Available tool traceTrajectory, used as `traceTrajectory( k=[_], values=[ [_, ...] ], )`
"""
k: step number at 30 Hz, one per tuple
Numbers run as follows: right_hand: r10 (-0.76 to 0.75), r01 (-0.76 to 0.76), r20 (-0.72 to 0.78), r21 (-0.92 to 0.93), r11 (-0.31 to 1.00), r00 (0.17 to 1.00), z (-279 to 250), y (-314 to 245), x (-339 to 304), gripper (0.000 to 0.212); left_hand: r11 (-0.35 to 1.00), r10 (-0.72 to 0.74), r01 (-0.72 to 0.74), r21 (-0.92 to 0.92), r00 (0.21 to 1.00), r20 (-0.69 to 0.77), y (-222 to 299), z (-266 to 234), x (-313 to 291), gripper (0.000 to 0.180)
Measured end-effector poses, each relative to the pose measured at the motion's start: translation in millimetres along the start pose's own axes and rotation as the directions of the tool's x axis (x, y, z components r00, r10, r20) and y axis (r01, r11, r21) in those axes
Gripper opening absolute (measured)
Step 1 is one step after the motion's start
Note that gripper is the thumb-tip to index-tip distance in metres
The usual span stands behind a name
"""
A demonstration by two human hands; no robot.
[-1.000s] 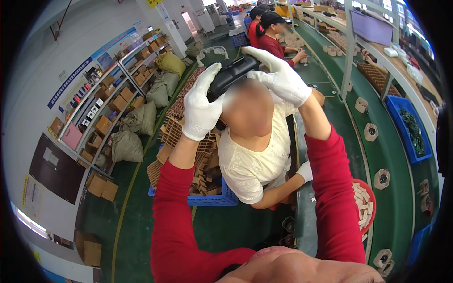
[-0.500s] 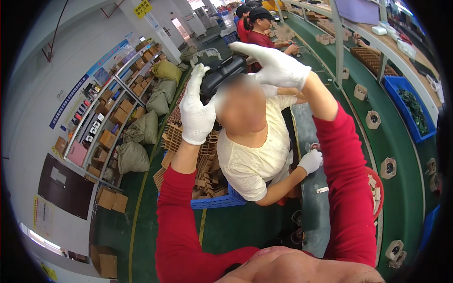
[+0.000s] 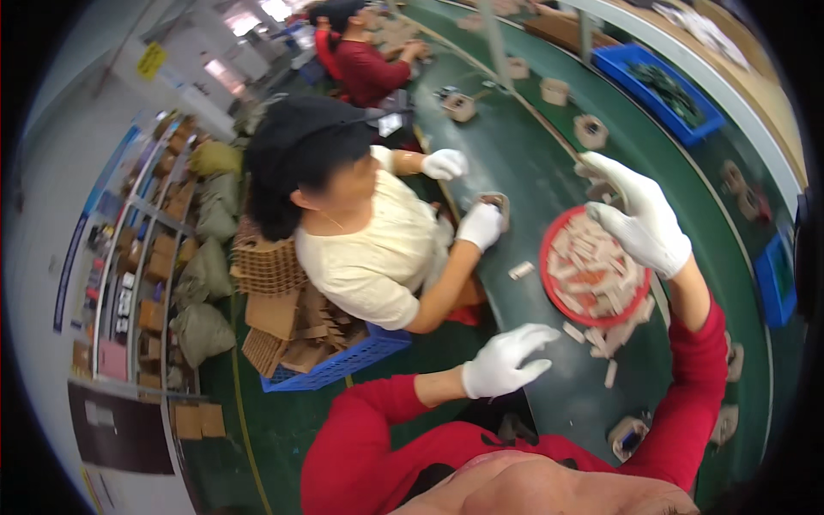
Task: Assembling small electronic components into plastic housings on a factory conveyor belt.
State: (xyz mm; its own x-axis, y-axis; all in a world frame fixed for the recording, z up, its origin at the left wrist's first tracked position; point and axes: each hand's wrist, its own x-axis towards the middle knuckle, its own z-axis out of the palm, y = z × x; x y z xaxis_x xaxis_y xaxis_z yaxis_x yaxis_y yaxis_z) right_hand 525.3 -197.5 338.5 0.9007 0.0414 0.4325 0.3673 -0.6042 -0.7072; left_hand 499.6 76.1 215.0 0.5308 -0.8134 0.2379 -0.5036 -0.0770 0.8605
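Observation:
My left hand (image 3: 508,360), in a white glove, hangs open over the near edge of the grey-green worktable (image 3: 506,300), its fingers stretched out. Over the far right part of a round red basin (image 3: 547,275), my right hand (image 3: 642,215) is raised, gloved too, with thumb and fingers apart and nothing visible between them. Many pale block-like pieces (image 3: 592,262) fill the basin, and several more lie loose on the table beside it. A beige housing with a dark centre (image 3: 629,436) sits close to my right forearm.
To the left, a co-worker in a cream top (image 3: 369,249) has one gloved hand at a beige housing (image 3: 498,204). Cardboard dividers fill a blue crate (image 3: 343,360) behind them. A green conveyor (image 3: 627,159) carries housings on the right, below a blue bin (image 3: 618,58).
Both my hands have come down from the black cap on the co-worker's head, the right to the basin, the left to the table edge. The view has swung right; the co-worker now faces the table.

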Motion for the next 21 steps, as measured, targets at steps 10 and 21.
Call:
traceTrajectory(
  k=[10,21],
  values=[
    [0.565,-0.668,-0.361,-0.329,0.668,0.742,-80.2,-24.4,-333.2,0.047,0.988,0.082,-0.065,-0.143,0.989,0.120,-45.1,228.7,-61.4,0.018],
    [0.633,-0.944,-0.707,-0.161,0.288,0.313,-62.3,-94.0,-621.3,0.034,0.974,0.113,-0.090,-0.208,0.988,0.104,-47.1,371.7,-79.7,0.036]
  ],
)
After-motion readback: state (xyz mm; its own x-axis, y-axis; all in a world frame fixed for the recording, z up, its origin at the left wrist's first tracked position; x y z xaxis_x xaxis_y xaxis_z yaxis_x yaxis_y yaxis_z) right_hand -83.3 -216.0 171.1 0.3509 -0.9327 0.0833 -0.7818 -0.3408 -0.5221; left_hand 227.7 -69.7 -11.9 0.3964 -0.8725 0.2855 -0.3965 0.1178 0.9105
